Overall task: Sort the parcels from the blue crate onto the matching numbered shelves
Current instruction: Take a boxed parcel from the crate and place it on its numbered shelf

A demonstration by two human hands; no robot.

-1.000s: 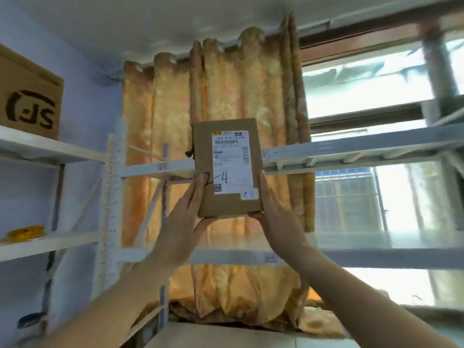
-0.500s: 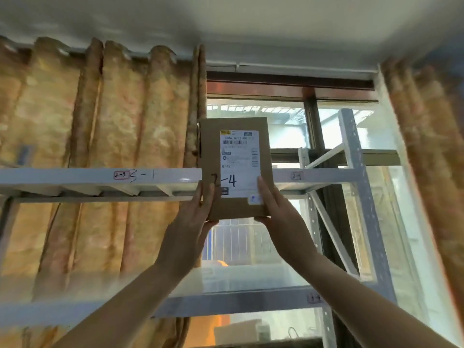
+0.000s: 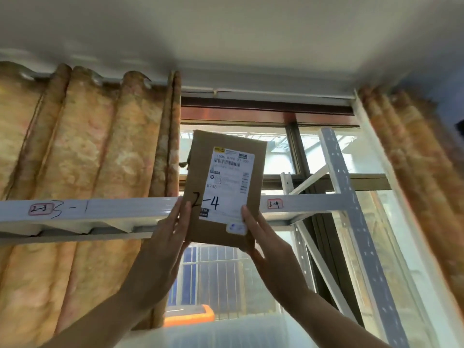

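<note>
The parcel [image 3: 223, 187], a flat cardboard box, looks light and stiff, with smooth faces that could slip, so clamping its lower side edges suits it. It is held up in front of the shelf rail [image 3: 113, 209], with the "2-4" tag [image 3: 275, 204] just beside it at 3 o'clock. The left hand [image 3: 165, 237] at 7 o'clock and the right hand [image 3: 266, 244] at 5 o'clock press it between straight fingers; the thumbs are hidden. Its long axis runs from 6 to 12 o'clock, and the label faces the camera.
</note>
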